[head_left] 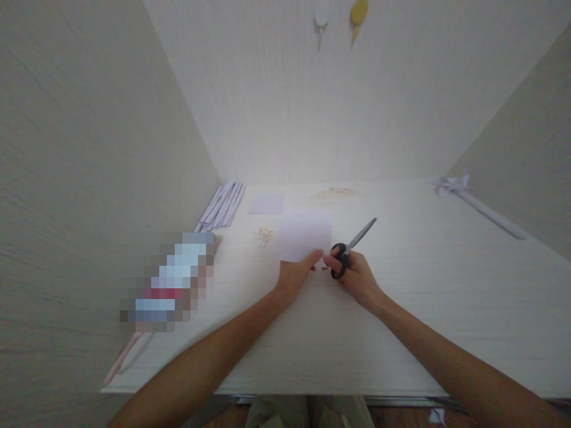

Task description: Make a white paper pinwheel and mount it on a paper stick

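The right hand point(358, 276) grips the scissors point(357, 239) beside the paper's point(306, 233) near right corner, blades slanting away from it, while the left hand point(295, 274) pinches its near edge.

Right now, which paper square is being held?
The nearer square, the one in the left hand, beside the scissors. The other square lies flat on the table, farther back, with no hand on it.
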The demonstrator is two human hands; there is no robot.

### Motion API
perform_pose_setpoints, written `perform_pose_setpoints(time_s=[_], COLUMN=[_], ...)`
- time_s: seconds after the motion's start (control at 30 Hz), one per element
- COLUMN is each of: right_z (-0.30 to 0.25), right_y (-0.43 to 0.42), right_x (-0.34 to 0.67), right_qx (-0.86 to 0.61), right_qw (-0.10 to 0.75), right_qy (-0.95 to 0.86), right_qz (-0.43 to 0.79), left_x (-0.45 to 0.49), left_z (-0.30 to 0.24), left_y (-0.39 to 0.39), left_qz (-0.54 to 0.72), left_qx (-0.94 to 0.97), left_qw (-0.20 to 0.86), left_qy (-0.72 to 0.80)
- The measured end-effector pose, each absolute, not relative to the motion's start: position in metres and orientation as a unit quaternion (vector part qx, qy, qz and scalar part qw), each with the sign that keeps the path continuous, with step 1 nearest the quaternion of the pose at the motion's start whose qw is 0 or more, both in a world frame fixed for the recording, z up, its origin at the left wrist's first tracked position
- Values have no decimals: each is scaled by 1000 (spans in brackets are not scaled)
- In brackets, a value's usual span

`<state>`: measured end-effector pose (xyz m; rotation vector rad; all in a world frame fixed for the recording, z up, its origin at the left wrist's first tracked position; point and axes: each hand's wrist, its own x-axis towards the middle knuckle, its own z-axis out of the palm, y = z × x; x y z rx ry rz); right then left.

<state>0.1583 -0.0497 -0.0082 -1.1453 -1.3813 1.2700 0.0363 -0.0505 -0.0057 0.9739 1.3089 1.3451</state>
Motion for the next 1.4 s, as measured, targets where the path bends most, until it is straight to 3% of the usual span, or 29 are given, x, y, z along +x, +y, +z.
perform_pose_setpoints(time_s=[0.6,0.97,1.4], right_z=[-8,-4,-6], right_y=[-50,-51,-50], right_x=[158,159,158], right_qx=[-475,-485,-477], right_qw=[449,431,452], right_qy=[-547,-542,-510], right_qz=[524,534,555], left_x=[34,33,33], left_z=[0,-7,-3], left_y=[-57,-53,-55], left_qz=[510,594,587], left_qx=[440,374,375], left_qw=[461,449,440], left_qy=[578,554,567])
